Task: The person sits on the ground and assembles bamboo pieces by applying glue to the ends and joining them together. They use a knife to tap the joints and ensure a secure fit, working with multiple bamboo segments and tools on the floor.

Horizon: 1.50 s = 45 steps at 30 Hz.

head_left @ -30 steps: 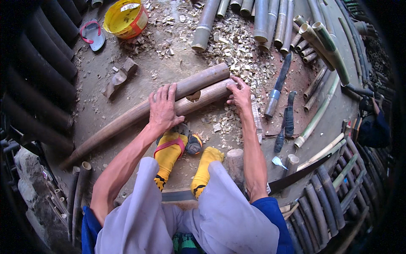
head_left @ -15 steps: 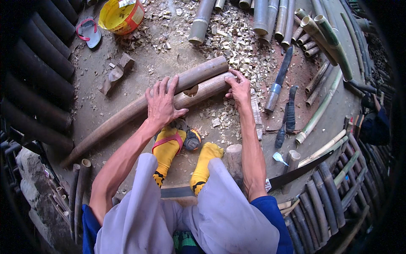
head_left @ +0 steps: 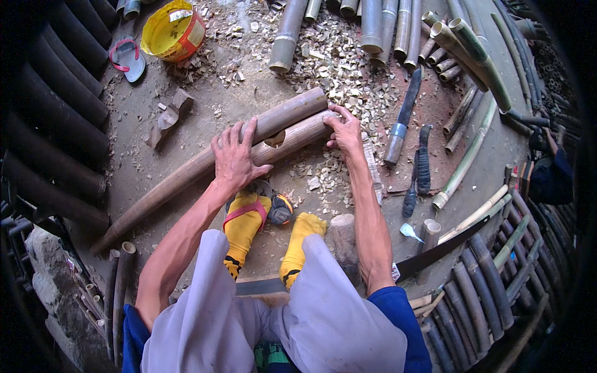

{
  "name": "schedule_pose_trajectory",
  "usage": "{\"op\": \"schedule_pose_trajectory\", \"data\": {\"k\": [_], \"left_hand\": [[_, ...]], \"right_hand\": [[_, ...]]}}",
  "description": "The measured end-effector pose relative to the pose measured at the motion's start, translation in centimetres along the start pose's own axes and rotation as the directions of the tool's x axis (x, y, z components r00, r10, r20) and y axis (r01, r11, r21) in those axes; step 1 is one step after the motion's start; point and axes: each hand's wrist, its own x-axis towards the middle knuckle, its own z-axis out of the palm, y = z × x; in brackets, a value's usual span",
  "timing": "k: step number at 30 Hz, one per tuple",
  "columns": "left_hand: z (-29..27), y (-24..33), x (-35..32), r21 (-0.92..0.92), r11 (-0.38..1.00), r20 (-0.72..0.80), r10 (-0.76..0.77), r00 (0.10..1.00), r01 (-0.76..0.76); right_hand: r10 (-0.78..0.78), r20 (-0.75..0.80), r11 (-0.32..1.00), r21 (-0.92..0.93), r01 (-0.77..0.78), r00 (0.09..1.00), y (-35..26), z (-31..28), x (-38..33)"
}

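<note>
Two brown bamboo tubes lie side by side at a slant before me: a smooth upper tube (head_left: 292,113) and a lower tube (head_left: 301,135) with a dark notch cut in its side. My left hand (head_left: 235,155) is wrapped over them, fingers on the upper one and thumb stretched along the lower. At the lower tube's right end, my right hand (head_left: 345,132) pinches the rim between thumb and fingers. A long bamboo stretch (head_left: 155,202) runs on toward the lower left; my left hand hides which tube it belongs to.
Wood chips (head_left: 348,81) litter the ground. On the right lie a broad-bladed knife (head_left: 404,118), dark-wrapped tools (head_left: 423,161) and a long saw blade (head_left: 441,252). Bamboo poles (head_left: 289,34) stand beyond. A yellow bucket (head_left: 198,34) and a sandal (head_left: 132,63) sit far left.
The whole view has shifted slightly, so ground things appear a little lower and farther left. Both hands keep their places on the bamboo tubes.
</note>
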Motion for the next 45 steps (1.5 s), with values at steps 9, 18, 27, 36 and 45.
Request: {"op": "schedule_pose_trajectory", "data": {"k": [9,18,27,36,45], "left_hand": [[-0.1,-0.2,0.0,-0.020,1.000,-0.017,-0.005,1.000,0.005],[-0.1,-0.1,-0.1,-0.038,0.999,-0.055,-0.001,0.998,-0.001],[0.4,-0.3,-0.2,-0.031,1.000,-0.068,-0.004,0.998,0.002],[0.1,-0.5,-0.4,-0.050,0.998,-0.043,-0.029,0.999,0.027],[0.1,-0.4,-0.1,-0.054,0.998,-0.026,-0.027,0.999,0.025]], "right_hand": [[-0.087,-0.110,0.994,-0.074,0.079,0.990,-2.7,-2.4,-1.9],[-0.536,-0.199,0.195,-0.975,-0.109,0.821,5.9,-25.2,-5.2],[-0.225,-0.188,0.699,-0.715,0.024,0.956,6.8,-28.7,-3.1],[-0.402,-0.329,0.783,-0.607,0.135,0.854,2.4,-25.9,-6.2],[-0.338,0.238,0.834,-0.372,0.407,0.911,-1.3,-2.3,-11.3]]}}
